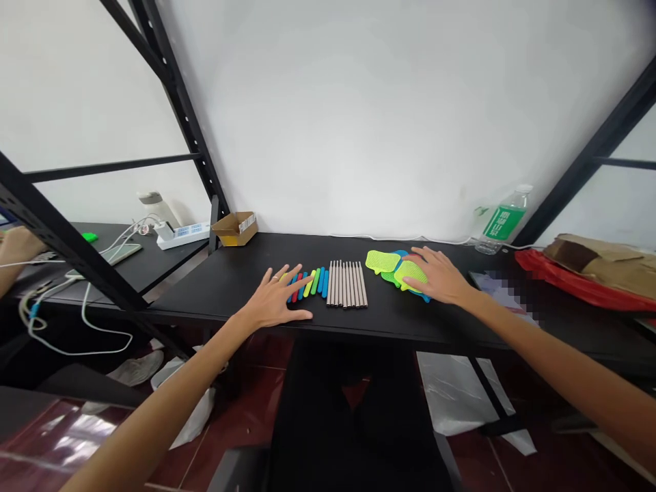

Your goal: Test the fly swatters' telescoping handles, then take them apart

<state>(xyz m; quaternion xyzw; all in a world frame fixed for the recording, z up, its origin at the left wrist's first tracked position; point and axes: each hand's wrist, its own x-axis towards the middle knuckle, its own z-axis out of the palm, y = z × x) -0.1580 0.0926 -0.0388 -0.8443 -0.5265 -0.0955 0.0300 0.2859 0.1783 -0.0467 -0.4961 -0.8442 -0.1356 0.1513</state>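
Observation:
My left hand (275,299) is spread out, palm down, over the left end of a row of short coloured plastic sticks (314,281) in blue, red, yellow and green, hiding some of them. Right of these, several pale metal rods (347,284) lie side by side. My right hand (434,275) rests with fingers extended on a pile of flat mesh paddle-shaped pieces (383,261), yellow-green, green and blue. They look like fly swatter heads. Part of the pile is covered by that hand, and nothing is gripped in either one.
On the black table (215,283) stand a small open cardboard box (235,229) at left and a water bottle (505,220) at back right. A phone-like flat item (499,294) and a red bag with cardboard (589,273) lie right. A power strip (183,234) and another person's hand (20,246) are far left.

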